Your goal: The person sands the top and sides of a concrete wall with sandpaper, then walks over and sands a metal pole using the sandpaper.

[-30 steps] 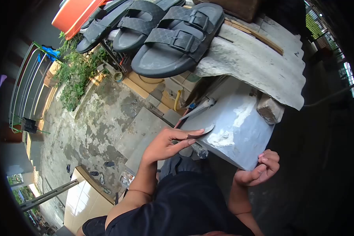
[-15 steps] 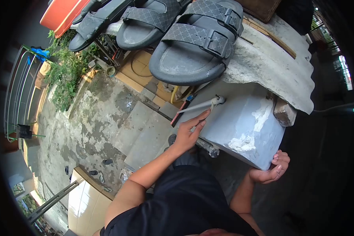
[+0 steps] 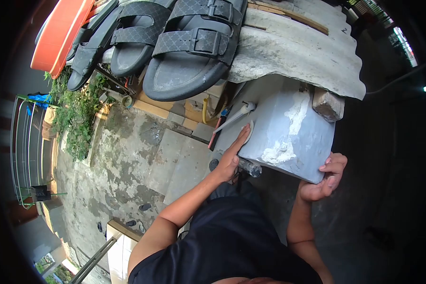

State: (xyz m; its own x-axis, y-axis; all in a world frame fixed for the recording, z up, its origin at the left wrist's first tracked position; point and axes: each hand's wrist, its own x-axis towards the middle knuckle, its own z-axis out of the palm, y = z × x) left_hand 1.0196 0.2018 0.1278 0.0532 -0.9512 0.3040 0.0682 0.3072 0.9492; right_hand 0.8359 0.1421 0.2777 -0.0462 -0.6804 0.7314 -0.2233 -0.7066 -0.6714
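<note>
A large grey block [image 3: 274,123] with white patches lies under the corrugated sheet. My left hand [image 3: 232,154] has its fingers extended along the block's near left side, pressing on a thin pale sheet [image 3: 250,130] that is mostly covered by them. My right hand [image 3: 324,177] is curled around the block's near right corner, fingertips against its end face. Just beyond my left fingers, a white-and-grey long-handled tool [image 3: 239,116] lies on the block. A red-and-blue tool [image 3: 217,130] is beside it on the left.
Black two-strap sandals [image 3: 189,52] and an orange basin [image 3: 59,40] stand on the corrugated sheet [image 3: 293,52]. A brick-like piece [image 3: 328,104] sits between sheet and block. Below are a dark round bar end [image 3: 254,170], a patchy concrete floor [image 3: 123,161] and plants [image 3: 80,123].
My left fingers have gone from bent to stretched flat, lower along the block, exposing the pale sheet's edge. My right hand stays at the corner. The view has shifted.
</note>
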